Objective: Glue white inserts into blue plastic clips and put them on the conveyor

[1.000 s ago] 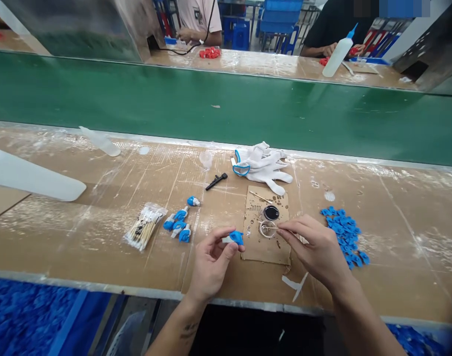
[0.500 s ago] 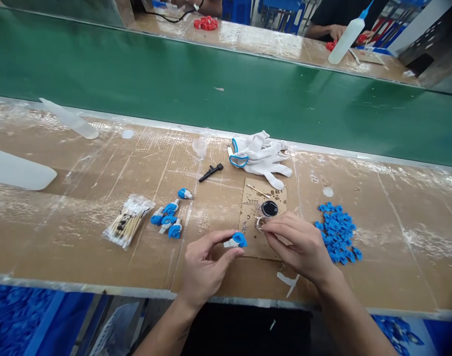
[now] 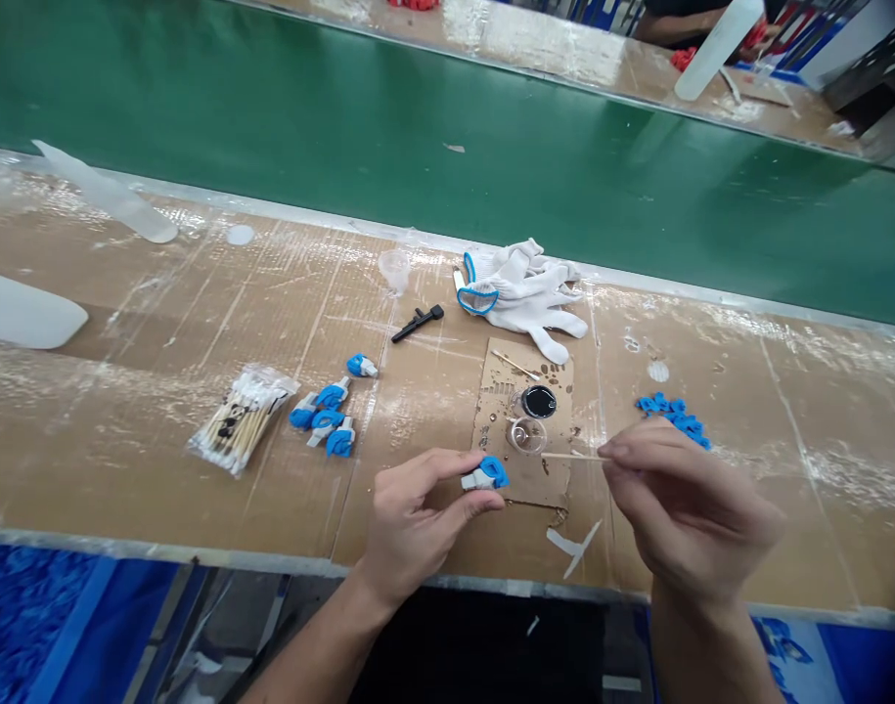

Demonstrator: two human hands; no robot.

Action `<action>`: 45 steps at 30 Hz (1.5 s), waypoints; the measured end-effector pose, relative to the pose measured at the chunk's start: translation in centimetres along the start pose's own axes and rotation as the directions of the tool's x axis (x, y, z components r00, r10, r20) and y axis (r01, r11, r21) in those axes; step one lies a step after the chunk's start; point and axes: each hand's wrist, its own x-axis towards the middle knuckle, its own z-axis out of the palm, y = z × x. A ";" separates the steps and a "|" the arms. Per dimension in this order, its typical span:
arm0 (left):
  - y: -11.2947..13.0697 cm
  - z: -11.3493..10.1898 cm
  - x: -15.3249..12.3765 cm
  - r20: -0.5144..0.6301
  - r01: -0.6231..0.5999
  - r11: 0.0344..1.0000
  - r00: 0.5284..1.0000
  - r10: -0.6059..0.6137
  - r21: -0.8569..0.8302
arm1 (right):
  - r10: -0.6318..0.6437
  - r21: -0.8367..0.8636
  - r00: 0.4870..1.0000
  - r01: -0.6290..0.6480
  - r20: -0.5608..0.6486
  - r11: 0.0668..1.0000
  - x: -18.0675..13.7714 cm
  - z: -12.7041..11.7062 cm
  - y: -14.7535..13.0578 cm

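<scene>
Between the thumb and fingers of my left hand (image 3: 418, 508) is a small blue-and-white plastic part (image 3: 487, 474), its blue side facing right. My right hand (image 3: 689, 499), slightly blurred, pinches a thin cotton swab (image 3: 573, 456) that points left, level with the table. The swab's far end lies close to a small clear cup (image 3: 527, 436) on a stained cardboard piece (image 3: 491, 391). Behind that cup is another cup of dark liquid (image 3: 539, 401). A second swab (image 3: 515, 365) rests on the cardboard. My right hand partly hides a pile of blue parts (image 3: 674, 416).
Several blue-and-white parts (image 3: 328, 420) and a bag of cotton swabs (image 3: 243, 420) lie to the left. White gloves (image 3: 524, 298) and a black tool (image 3: 418, 324) lie farther back. Beyond runs a green belt (image 3: 344, 137); a person sits across it near a white bottle (image 3: 718, 49).
My right hand has moved right, away from the clear cup, bringing the swab into view. My left hand keeps hold of the blue-and-white part. The whole view has shifted slightly.
</scene>
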 end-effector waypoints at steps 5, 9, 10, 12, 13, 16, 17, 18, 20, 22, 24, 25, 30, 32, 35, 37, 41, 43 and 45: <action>0.1 0.3 -0.1 0.045 -0.058 0.998 0.997 0.058 0.005 | -0.026 0.108 0.999 0.021 0.042 0.994 0.2 1.0 -1.7; 0.2 0.4 -0.1 0.068 -0.091 0.996 0.994 0.090 0.007 | -0.034 0.100 0.993 0.023 0.115 0.995 0.2 2.0 -1.9; 0.2 0.4 -0.2 0.067 -0.094 0.996 0.993 0.094 0.008 | -0.039 0.089 0.991 0.027 0.130 0.996 0.2 2.1 -1.9; 0.2 0.3 -0.2 0.061 -0.098 0.995 0.993 0.097 0.011 | -0.053 0.065 0.987 0.044 0.150 0.997 0.3 2.1 -2.0; 0.3 0.3 -0.2 0.058 -0.098 0.995 0.994 0.097 0.012 | -0.062 0.052 0.986 0.054 0.156 0.997 0.3 2.1 -2.1; 0.3 0.2 -0.2 0.054 -0.081 0.997 0.995 0.080 0.015 | -0.071 0.007 0.983 0.071 0.171 0.997 0.4 1.8 -2.3; 0.4 0.2 -0.2 0.055 -0.071 0.997 0.996 0.070 0.019 | -0.070 -0.006 0.982 0.073 0.177 0.997 0.4 1.8 -2.4; 0.4 0.1 -0.2 0.055 -0.062 0.998 0.997 0.061 0.024 | -0.069 -0.018 0.982 0.074 0.178 0.997 0.4 1.8 -2.5; 0.5 0.1 -0.2 0.055 -0.047 0.998 0.997 0.045 0.032 | -0.074 -0.032 0.982 0.081 0.176 0.996 0.5 1.9 -2.6; 0.6 0.1 -0.2 0.054 -0.043 0.999 0.998 0.041 0.031 | -0.086 -0.026 0.980 0.092 0.180 0.995 0.5 2.0 -2.8; 0.6 0.1 -0.3 0.053 -0.040 0.999 0.998 0.038 0.026 | -0.092 -0.013 0.976 0.096 0.199 0.995 0.5 2.1 -2.9; 0.5 0.1 -0.3 0.053 -0.040 0.999 0.998 0.039 0.023 | -0.095 -0.005 0.974 0.098 0.207 0.995 0.5 2.0 -2.9; 0.5 -0.2 -0.4 0.045 -0.050 0.998 0.998 0.049 0.027 | -0.068 -0.001 0.995 0.069 0.076 0.998 0.2 0.7 -1.8; 0.5 -0.4 -0.4 0.035 -0.049 0.998 0.998 0.048 0.039 | -0.038 -0.053 0.999 0.040 0.034 0.998 0.1 0.1 -0.7; 0.4 -0.8 -0.3 0.032 -0.025 0.998 0.999 0.023 0.062 | 0.000 -0.186 0.984 0.034 0.180 0.982 0.0 0.2 0.9; 0.3 -0.9 -0.4 0.027 0.003 0.997 1.000 -0.005 0.077 | 0.015 -0.265 0.950 0.072 0.312 0.962 -0.1 0.6 1.4; -0.2 -1.1 -0.9 0.005 0.096 0.990 0.995 -0.097 0.102 | 0.094 -0.267 0.937 0.000 0.337 0.964 -0.7 -0.8 1.6; -0.6 -1.3 -1.3 -0.009 0.156 0.984 0.988 -0.156 0.080 | 0.144 -0.254 0.980 -0.105 0.140 0.962 -1.4 -3.3 1.9; -0.9 -1.3 -1.5 -0.024 0.205 0.979 0.979 -0.204 0.025 | 0.163 -0.324 0.978 -0.196 -0.128 0.925 -2.1 -6.5 2.5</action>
